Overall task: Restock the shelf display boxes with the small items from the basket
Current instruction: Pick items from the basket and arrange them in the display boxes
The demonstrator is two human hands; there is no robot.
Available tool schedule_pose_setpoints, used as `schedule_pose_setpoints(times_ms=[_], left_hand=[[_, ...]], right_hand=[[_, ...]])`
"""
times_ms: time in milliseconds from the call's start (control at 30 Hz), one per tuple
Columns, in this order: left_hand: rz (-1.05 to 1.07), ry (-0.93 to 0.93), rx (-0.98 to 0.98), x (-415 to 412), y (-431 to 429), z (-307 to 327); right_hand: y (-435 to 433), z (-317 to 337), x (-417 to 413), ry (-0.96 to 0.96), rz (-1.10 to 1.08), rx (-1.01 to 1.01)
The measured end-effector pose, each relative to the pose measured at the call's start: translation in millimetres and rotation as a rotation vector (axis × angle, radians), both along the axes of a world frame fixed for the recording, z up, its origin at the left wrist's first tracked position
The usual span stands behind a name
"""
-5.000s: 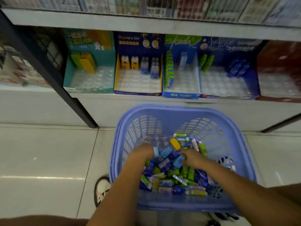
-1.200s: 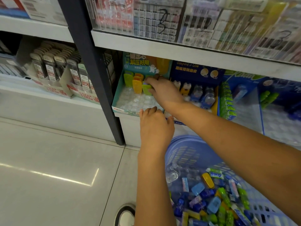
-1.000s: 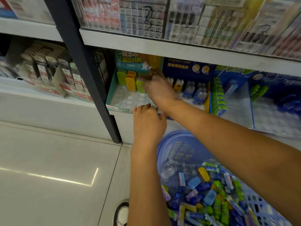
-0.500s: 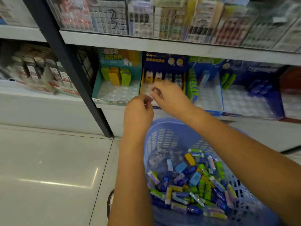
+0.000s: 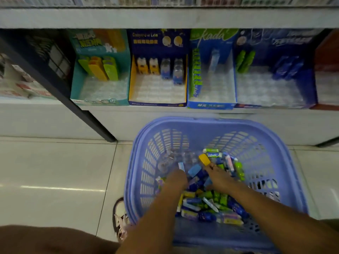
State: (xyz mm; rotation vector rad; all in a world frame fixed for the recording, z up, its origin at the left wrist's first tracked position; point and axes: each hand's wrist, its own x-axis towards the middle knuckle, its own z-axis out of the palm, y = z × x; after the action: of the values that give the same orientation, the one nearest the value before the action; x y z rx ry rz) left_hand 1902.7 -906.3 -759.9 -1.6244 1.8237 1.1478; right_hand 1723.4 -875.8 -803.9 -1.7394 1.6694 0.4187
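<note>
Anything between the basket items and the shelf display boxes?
Nothing visible does. The display boxes stand open-topped just beyond the basket rim; left hand and right hand are down among the small items.

Lilac slotted basket (image 5: 216, 125); teal display box (image 5: 78, 85); yellow-sided navy box (image 5: 132, 79); white floor (image 5: 55, 171).

A lavender slotted basket (image 5: 275, 162) is sitting on the floor at 6 o'clock, holding a jumble of small blue, green and yellow items (image 5: 207, 202). Open display boxes (image 5: 157, 103) are standing side by side at 12 o'clock, carrying few upright pieces at their backs.
</note>
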Motion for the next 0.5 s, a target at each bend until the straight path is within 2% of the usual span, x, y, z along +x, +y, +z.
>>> schedule_pose_setpoints(times_ms=[133,267,367,433,500], left_hand=[[0.114,0.043,-0.047,4.6,8.8,-15.7],[0.098,-0.124,0.007,7.5,6.2,-26.4],[0.07,-0.179,0.004,4.3,5.1,-30.6],[0.05,-0.118,-0.02,-5.8,2.1,-31.7],[0.043,0.016,-0.031,-18.6,-0.5,-30.7]], right_hand=[[-5.9,-13.7,4.6,0.095,0.161,-0.09],[-1.9,-23.0,19.2,0.076,0.225,-0.062],[-6.5,-20.8,18.3,0.121,0.279,-0.071],[-12.5,-18.4,16.0,0.136,0.343,-0.062],[-16.6,-16.7,15.7,0.063,0.321,0.013]])
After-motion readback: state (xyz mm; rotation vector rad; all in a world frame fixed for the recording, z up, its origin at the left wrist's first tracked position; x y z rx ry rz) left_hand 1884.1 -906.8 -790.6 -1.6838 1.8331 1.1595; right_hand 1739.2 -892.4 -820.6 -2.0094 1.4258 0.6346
